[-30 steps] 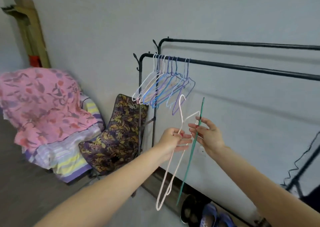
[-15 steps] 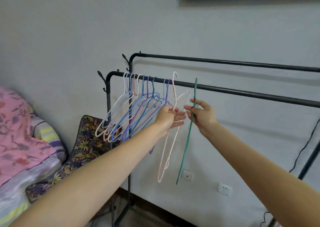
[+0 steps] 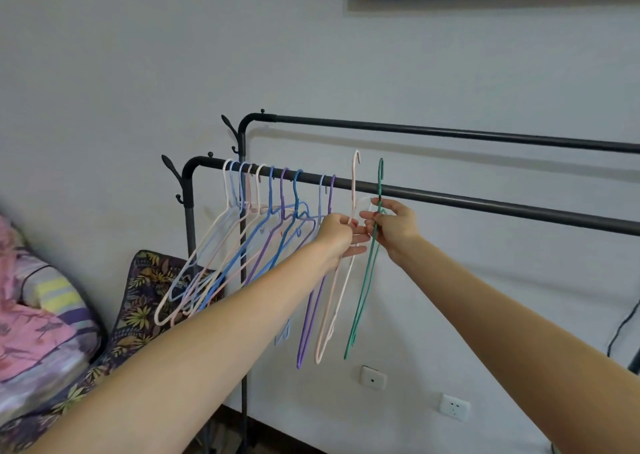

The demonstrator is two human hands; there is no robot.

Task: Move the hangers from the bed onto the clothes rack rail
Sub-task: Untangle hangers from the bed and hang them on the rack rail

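While held, hangers [image 3: 327, 301] at rail [image 3: 450, 199]

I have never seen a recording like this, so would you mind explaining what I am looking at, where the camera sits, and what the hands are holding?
There is no machine: the camera is worn on a person's head and looks forward over their two bare arms. The left hand pinches a pale pink hanger, and the right hand pinches a green hanger. Both hooks are raised level with the front rail of a black clothes rack, but not yet seated on it. A row of hangers already hangs on that rail. A back rail stands higher behind. Folded bedding lies at the left edge.
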